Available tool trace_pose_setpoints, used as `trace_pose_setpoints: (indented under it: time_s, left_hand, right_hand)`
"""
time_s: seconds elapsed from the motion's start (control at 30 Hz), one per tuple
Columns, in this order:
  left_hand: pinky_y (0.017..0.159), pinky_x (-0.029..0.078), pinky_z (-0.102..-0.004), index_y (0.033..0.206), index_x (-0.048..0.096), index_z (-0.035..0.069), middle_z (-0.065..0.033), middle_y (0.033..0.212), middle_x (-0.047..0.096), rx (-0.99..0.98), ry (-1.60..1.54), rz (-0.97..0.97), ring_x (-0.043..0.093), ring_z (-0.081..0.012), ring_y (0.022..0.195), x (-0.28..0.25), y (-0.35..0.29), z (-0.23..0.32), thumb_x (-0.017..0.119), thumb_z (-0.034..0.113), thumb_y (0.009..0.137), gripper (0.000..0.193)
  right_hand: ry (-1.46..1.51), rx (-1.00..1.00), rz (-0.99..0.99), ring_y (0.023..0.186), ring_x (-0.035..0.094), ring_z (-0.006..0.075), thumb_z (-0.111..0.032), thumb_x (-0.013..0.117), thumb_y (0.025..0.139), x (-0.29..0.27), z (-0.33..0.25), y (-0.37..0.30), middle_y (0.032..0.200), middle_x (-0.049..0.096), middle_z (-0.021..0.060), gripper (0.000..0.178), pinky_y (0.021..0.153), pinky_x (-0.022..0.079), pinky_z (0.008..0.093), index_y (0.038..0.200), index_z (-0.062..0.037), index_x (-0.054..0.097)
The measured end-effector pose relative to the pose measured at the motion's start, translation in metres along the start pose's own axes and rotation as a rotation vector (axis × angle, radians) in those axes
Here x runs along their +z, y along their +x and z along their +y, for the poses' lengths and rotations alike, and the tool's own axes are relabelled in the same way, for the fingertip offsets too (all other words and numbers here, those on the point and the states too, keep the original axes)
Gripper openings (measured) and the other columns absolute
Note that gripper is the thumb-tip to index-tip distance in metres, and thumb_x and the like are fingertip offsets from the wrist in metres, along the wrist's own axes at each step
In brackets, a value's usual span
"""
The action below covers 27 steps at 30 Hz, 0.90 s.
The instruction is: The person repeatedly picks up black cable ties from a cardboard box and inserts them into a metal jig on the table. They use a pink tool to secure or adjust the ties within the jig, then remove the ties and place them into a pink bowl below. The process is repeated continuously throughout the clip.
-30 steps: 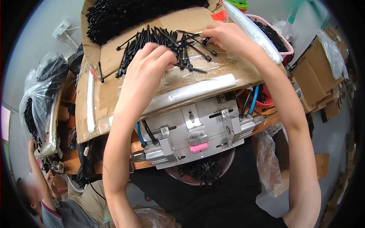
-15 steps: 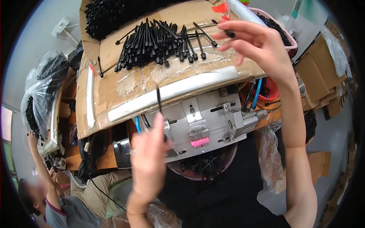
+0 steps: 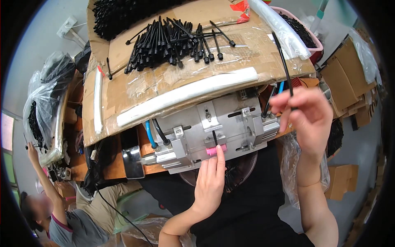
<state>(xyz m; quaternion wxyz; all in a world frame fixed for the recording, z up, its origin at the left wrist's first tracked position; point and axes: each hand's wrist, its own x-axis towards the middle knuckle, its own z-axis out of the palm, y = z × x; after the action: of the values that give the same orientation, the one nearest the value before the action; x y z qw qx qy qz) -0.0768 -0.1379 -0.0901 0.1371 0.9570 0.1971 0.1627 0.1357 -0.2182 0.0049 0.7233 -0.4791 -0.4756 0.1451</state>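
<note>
My left hand (image 3: 209, 183) reaches to the metal fixture (image 3: 193, 155) with its index finger stretched out and the other fingers curled. That fingertip presses at the lower end of a thin black plastic rod (image 3: 214, 137), which lies upright over the pink block (image 3: 211, 151); the thumb is hidden. To the right, my right hand (image 3: 306, 119), slightly blurred, pinches another long black rod (image 3: 283, 57) by its lower end, its tip pointing up. Several loose black rods with knobbed ends (image 3: 158, 45) are heaped on the cardboard (image 3: 173, 82) beyond the fixture.
A box of black parts (image 3: 123, 18) stands at the back, a pink basket (image 3: 316, 43) at the back right. Blue and black hoses (image 3: 150, 133) run into the fixture. A bowl (image 3: 247, 175) sits under its front edge. Another person (image 3: 82, 218) works at the left.
My left hand has moved right and down, bringing its rod onto the fixture at the pink block. My right hand has come down from above the cardboard, now with a rod standing up from its fingers.
</note>
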Motion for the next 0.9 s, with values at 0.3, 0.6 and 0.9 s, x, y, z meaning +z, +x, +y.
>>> trace_pose_setpoints:
  time_s: [0.3,0.6,0.9]
  left_hand:
    - [0.079,0.046,-0.0424,0.124,0.056,-0.005,-0.0149,0.095,0.053,0.087,0.023,0.304,0.053,-0.0316,0.091,-0.071,0.107,-0.035,0.056,-0.008,0.076,0.048]
    - [0.076,0.05,-0.0404,0.078,0.064,0.002,-0.011,0.083,0.06,0.086,0.265,0.278,0.059,-0.0291,0.087,-0.093,0.187,-0.086,0.066,0.003,0.077,0.003]
    - [0.066,0.047,-0.03,0.093,0.067,0.0,-0.0084,0.084,0.061,0.021,-0.218,0.116,0.058,-0.0178,0.071,-0.129,0.108,-0.093,0.072,-0.006,0.072,0.022]
  right_hand:
    - [-0.67,-0.062,-0.253,0.064,0.059,0.0236,0.005,0.077,0.073,0.048,0.053,-0.117,0.08,0.062,0.0126,0.061,0.056,0.047,0.033,0.13,0.0082,0.054]
    - [-0.691,-0.036,-0.339,0.06,0.056,0.0205,-0.001,0.078,0.074,0.063,0.075,-0.115,0.068,0.054,0.007,0.064,0.054,0.046,0.0327,0.133,0.0048,0.054]
    - [-1.019,-0.417,-0.368,0.062,0.06,0.0158,-0.008,0.07,0.079,0.028,0.038,-0.01,0.069,0.057,0.0034,0.029,0.048,0.046,0.03,0.107,-0.0039,0.067]
